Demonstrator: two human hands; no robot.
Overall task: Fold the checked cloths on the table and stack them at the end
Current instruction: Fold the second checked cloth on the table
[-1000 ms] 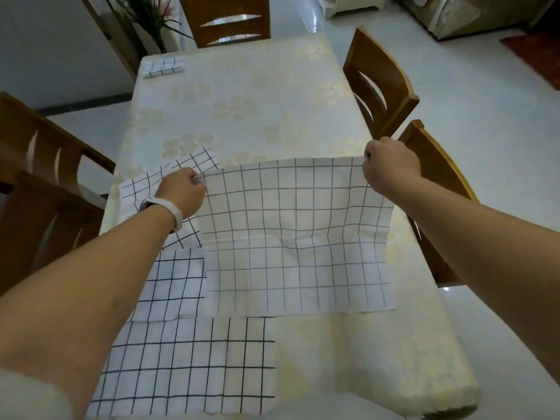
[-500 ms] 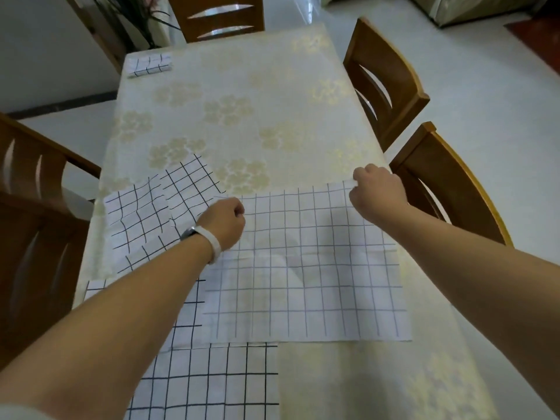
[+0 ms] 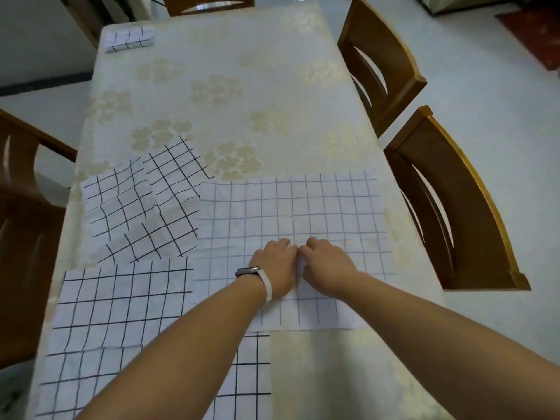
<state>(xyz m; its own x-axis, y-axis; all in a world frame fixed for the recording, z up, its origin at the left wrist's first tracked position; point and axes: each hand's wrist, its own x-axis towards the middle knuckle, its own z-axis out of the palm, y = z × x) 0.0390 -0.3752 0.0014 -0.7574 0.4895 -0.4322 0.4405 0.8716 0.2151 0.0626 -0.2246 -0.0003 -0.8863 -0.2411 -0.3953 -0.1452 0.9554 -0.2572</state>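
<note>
While one folded cloth (image 3: 129,39) is laid at the far end, the fine-checked cloth (image 3: 291,207) is touched by the curled left hand (image 3: 272,262) and right hand (image 3: 325,265), grip unclear; bold-checked cloths (image 3: 121,298) are left unfolded.

The bench (image 3: 339,95) is draped in a cream cover (image 3: 230,50) with pale flower prints. A fine-checked cloth (image 3: 291,207) lies spread flat on its near right part. Left of it sits a rumpled bold-checked cloth (image 3: 142,207); nearer, a flat bold-checked cloth (image 3: 121,301) runs partly under the fine one. A small folded cloth (image 3: 129,40) rests at the far left corner
</note>
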